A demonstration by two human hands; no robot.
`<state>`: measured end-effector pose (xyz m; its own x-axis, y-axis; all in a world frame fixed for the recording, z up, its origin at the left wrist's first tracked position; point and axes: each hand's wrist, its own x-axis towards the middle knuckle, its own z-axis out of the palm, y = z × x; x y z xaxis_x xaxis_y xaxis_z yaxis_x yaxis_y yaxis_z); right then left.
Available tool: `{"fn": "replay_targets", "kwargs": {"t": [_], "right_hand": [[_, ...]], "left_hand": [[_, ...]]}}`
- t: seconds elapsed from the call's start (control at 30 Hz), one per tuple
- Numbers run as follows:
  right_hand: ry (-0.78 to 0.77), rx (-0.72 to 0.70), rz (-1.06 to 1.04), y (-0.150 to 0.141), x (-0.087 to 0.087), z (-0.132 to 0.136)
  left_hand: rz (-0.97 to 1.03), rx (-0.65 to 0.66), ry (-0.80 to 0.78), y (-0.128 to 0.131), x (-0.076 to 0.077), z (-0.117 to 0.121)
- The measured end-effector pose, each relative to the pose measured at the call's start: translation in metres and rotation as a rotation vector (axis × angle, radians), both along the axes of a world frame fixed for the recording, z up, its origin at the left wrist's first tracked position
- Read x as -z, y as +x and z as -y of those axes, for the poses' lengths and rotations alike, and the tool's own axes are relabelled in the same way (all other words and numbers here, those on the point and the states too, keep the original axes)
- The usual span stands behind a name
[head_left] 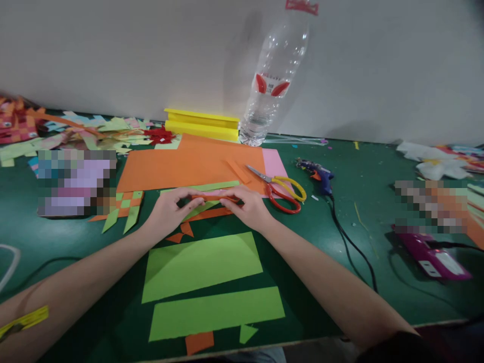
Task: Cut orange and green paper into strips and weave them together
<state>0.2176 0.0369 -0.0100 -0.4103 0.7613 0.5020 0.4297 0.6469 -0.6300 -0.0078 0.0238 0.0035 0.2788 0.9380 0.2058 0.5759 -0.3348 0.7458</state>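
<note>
head view: one orange paper strip (215, 198), at the near edge of a large orange sheet (162, 166); held by both ends, left hand (176, 208) and right hand (250, 205) each pinched narrow on it. two green paper pieces, flat on the table (321, 297), nearer the person. one pair of scissors (270, 180), blades over the sheet. one blue glue gun (323, 177), farther right. one clear bottle (280, 55), behind.

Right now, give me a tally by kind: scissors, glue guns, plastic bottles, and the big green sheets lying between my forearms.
Scissors: 1
Glue gun: 1
Plastic bottle: 1
Big green sheets: 2
Total: 5
</note>
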Motion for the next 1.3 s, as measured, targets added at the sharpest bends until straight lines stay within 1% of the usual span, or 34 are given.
{"fn": "replay_targets", "kwargs": {"t": [0.17, 0.4, 0.6, 0.73, 0.87, 1.1, 1.17, 1.3], "right_hand": [[-0.008, -0.005, -0.004, -0.0001, -0.0001, -0.0001], [-0.035, 0.003, 0.001, 0.0001, -0.001, 0.0006], [-0.051, 0.007, -0.011, 0.0001, 0.0004, -0.0004], [-0.133, 0.045, -0.04, 0.0007, 0.0005, -0.0016], [-0.234, 0.075, -0.124, 0.001, -0.002, -0.002], [-0.416, 0.052, -0.319, 0.0015, 0.0005, -0.0069], [-0.446, 0.038, -0.361, 0.002, 0.0018, -0.0083], [-0.455, 0.031, -0.398, 0.0024, 0.0016, -0.0088]], "left_hand": [[0.047, -0.012, -0.021, 0.0009, 0.0002, 0.001], [0.034, 0.003, 0.008, 0.0014, -0.0016, 0.0007], [0.022, -0.014, 0.035, 0.0004, 0.0013, 0.0004], [-0.007, -0.041, 0.045, 0.0009, -0.0002, 0.0009], [0.003, -0.055, 0.025, 0.0027, -0.0037, 0.0018], [0.027, -0.113, -0.035, 0.0016, -0.0008, 0.0015], [0.028, -0.131, -0.044, 0.0013, 0.0003, 0.001], [0.035, -0.148, -0.059, 0.0014, 0.0005, 0.0001]]}}
